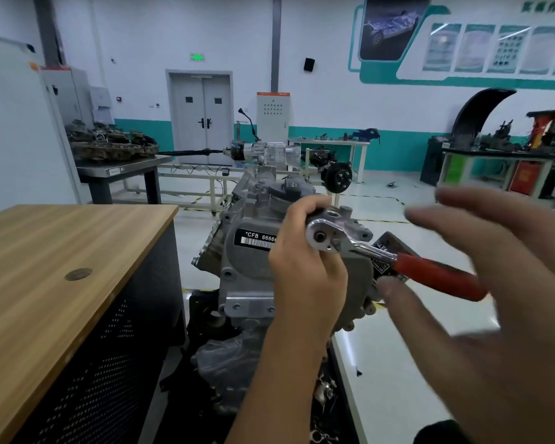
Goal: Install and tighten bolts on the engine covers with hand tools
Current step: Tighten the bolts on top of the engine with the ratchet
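Observation:
A grey engine with a black barcode label stands upright in the middle. A ratchet wrench with a chrome head and a red handle sits against the engine's upper right cover, handle pointing right and down. My left hand curls round the ratchet's head, fingers wrapped over its top. My right hand hovers blurred near the red handle with spread, straight fingers; it grips nothing. Any bolt under the ratchet head is hidden.
A wooden-topped bench with a perforated dark side stands close on the left. Behind the engine is a gearbox with a shaft on a frame. Tables with parts stand at the far left and far right. Small parts lie below the engine.

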